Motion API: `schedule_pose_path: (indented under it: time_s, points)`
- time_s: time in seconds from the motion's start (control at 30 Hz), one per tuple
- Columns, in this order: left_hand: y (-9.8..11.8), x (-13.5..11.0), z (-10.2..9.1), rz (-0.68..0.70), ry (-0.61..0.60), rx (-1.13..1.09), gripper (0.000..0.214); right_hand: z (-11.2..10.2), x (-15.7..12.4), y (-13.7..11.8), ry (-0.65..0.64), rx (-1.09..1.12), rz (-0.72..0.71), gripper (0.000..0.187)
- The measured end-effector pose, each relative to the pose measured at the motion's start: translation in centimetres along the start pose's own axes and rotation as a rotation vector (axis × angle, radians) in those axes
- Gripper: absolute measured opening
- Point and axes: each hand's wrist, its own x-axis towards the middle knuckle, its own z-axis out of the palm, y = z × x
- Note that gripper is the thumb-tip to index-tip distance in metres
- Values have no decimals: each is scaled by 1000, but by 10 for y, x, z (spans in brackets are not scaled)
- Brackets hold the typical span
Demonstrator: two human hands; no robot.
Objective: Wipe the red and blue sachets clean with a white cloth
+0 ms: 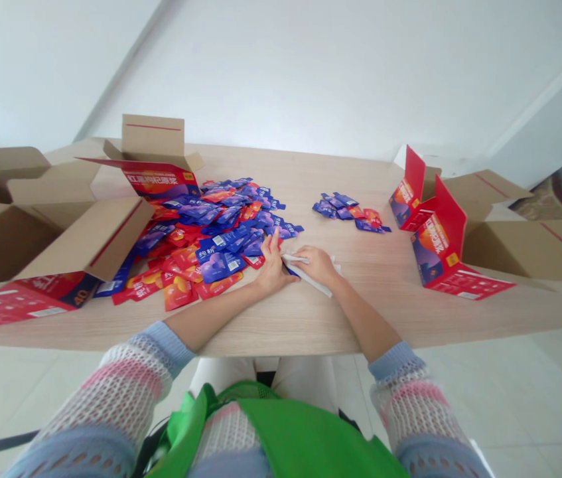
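At the middle of the table, my left hand holds down the edge of a blue sachet, mostly covered. Its fingers point away from me, and the thumb lies along the sachet's near side. My right hand is closed on a folded white tissue, pressed against that same sachet. Just left of my left hand spreads a large heap of blue and red pouches, with a blue pouch on its near side and a red pouch at its front. Beyond my right hand lies a smaller group of sachets.
Open red cartons flank the work: a near-left carton, a back-left carton behind the heap, and on the right a larger carton beside a smaller carton. A white wall rises behind the wooden table.
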Motion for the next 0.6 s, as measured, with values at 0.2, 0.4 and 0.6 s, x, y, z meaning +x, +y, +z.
schedule_pose_path:
  time_s: [0.2, 0.4, 0.6]
  points:
    - [-3, 2, 4, 52, -5, 35, 135, -10, 3, 6, -200, 213, -110, 22]
    - [-6, 14, 11, 41, -43, 107, 121, -30, 1, 47, -278, 224, 190, 30]
    - [-13, 14, 7, -9, -175, -7, 126, -42, -15, 75, 196, -52, 636, 34]
